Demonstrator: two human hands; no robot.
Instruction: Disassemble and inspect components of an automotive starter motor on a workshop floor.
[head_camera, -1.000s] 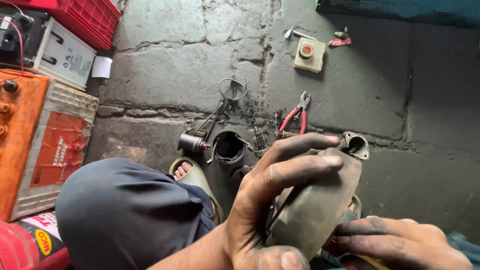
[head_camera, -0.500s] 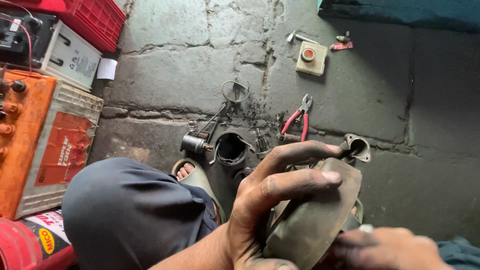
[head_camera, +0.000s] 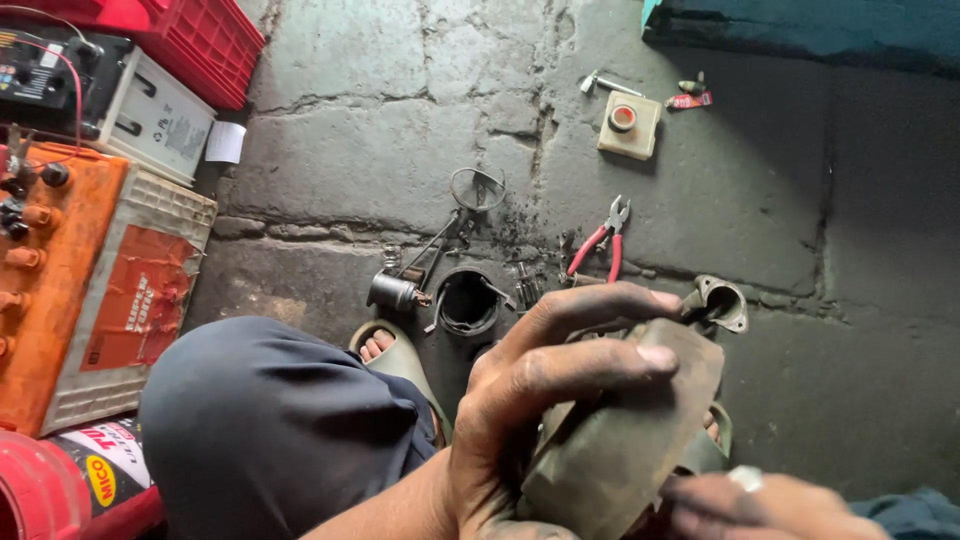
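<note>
Low at 5 o'clock of the view, I have the left hand (head_camera: 530, 420) wrapped over a grimy metal housing (head_camera: 630, 440): fingers curled across its upper face, fingertips pressed flat, thumb side hidden beneath. The right hand (head_camera: 770, 505) sits at the bottom edge under the housing's lower end; only part of it shows, so I cannot tell whether its fingers are closed on the housing or merely touching it. A ring shows on one finger.

Hazards, as I judge them:

1. Slip. The housing looks oily and the left hand's hold is a surface clamp, not a full wrap. A twist could let it drop onto the foot (head_camera: 385, 350) in a sandal at 9 o'clock of the housing.
2. Loose parts. A round cup (head_camera: 467, 300), a small cylinder (head_camera: 395, 292) and a wire ring (head_camera: 477, 188) lie on the concrete floor (head_camera: 380, 160) at 11 o'clock, near the knee (head_camera: 270, 430). A dropped housing could scatter them.
3. Pliers (head_camera: 600, 240), red-handled, lie at 12 o'clock, just beyond the fingertips; a swing forward could strike them.
4. Batteries (head_camera: 90, 270) stand at 9 o'clock, well apart; terminals exposed, so stray metal must stay away.
</note>
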